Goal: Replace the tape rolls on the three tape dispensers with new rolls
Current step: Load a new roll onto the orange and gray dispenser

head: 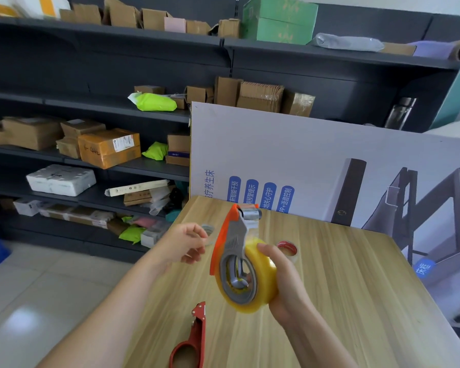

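My right hand grips a full yellowish tape roll that sits on an orange and grey tape dispenser, held up above the wooden table. My left hand hovers just left of the dispenser with loosely curled fingers; whether it pinches a clear tape end is too blurred to tell. A red tape dispenser lies on the table near the front edge. A red-cored, nearly used roll lies on the table behind my right hand. A clear roll lies partly hidden behind my left hand.
A large printed white board leans upright at the table's far edge. Dark shelves with cardboard boxes and parcels stand to the left and behind. The table's left edge drops to a tiled floor.
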Available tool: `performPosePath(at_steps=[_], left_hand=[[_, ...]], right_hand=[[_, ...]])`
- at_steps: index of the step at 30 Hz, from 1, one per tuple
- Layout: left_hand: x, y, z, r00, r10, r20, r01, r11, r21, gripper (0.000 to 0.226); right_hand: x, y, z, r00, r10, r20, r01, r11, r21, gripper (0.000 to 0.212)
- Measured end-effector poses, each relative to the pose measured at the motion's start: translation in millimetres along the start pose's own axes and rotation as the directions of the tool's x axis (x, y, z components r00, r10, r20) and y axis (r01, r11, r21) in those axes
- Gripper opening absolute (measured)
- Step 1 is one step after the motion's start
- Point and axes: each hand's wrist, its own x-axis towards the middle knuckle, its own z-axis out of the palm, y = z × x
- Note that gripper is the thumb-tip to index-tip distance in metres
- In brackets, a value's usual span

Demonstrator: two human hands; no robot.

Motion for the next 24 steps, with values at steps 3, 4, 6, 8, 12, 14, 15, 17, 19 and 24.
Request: performPosePath(at_steps=[3,4,6,8,12,14,15,17,19,24], left_hand=[[-4.7,-11.6,12.6,0.995,-0.027,0.1,0.038,0.993,-0.109,0.012],[-6.6,-15.3,16.6,0.991,-0.028,0.129,0.047,0.988,-0.148,0.014],[-10.5,-22.2,24.0,0.986,-0.032,0.162,0.068,0.973,-0.221,0.014],[-14.0,-28.0,30.3,0.983,-0.046,0.177,0.095,0.955,-0.279,0.014],[-16.3,-39.1,39.2,0.985,-0.071,0.157,0.121,0.932,-0.343,0.025],[-17.0,-44.1,43.7,0.988,-0.077,0.13,0.12,0.922,-0.368,0.028],[-17.1,-46.9,46.6,0.99,-0.079,0.115,0.118,0.918,-0.379,0.028],[-17.6,-52.1,53.1,0.992,-0.093,0.084,0.119,0.915,-0.385,0.03],[-18.2,-57.4,59.8,0.991,-0.116,0.065,0.132,0.911,-0.39,0.034],[-20.9,-69.0,73.8,0.99,-0.117,0.077,0.138,0.902,-0.41,0.035]], right_hand=[[1.4,-0.4,-1.0,1.0,0.017,-0.01,-0.017,1.0,0.01,0.037],[1.1,-1.1,-0.5,1.0,0.021,-0.012,-0.02,1.0,0.01,0.034],[0.8,-1.8,1.0,0.999,0.025,-0.021,-0.024,1.0,0.007,0.034],[0.7,-1.2,2.4,0.999,0.027,-0.033,-0.027,1.0,0.006,0.036],[0.0,1.2,4.5,0.998,0.043,-0.053,-0.042,0.999,0.011,0.034],[-1.3,1.9,5.6,0.997,0.048,-0.058,-0.046,0.999,0.028,0.032],[-2.3,2.0,6.3,0.997,0.047,-0.059,-0.045,0.998,0.038,0.031],[-3.1,2.2,6.8,0.997,0.047,-0.069,-0.042,0.997,0.065,0.032],[-4.2,1.8,7.3,0.995,0.055,-0.08,-0.048,0.995,0.09,0.033],[-6.8,5.6,2.7,0.991,0.084,-0.103,-0.065,0.982,0.177,0.031]])
